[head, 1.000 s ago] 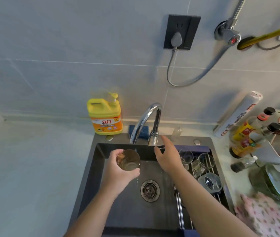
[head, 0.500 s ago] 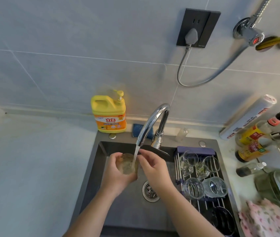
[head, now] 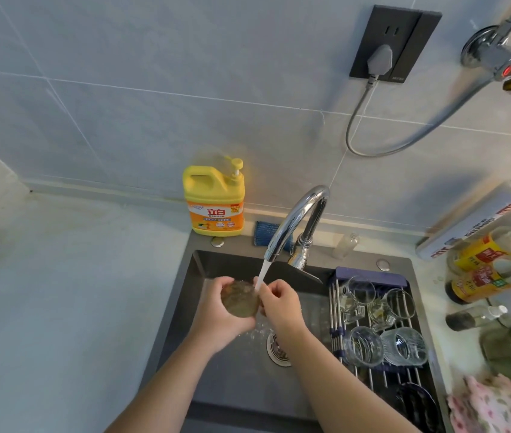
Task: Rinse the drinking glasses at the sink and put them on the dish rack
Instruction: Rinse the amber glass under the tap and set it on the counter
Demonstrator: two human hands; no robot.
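Two hands (head: 216, 317) (head: 282, 307) hold one glass (head: 239, 300).

Home kitchen: dark sink (head: 216, 385) with running tap (head: 297, 217) in pale counter (head: 60, 307); soap jug (head: 215, 207) far left, rack (head: 369, 273) of glasses (head: 363, 345) right, sauce bottles (head: 478, 279) beside; tiled wall (head: 154, 89), socket (head: 394, 42) behind.

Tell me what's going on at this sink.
A person rinses a drinking glass under the running faucet. The left hand grips it, and the right hand curls its fingers at the rim, in the stream. Several clear glasses sit on the dish rack across the right side of the sink.
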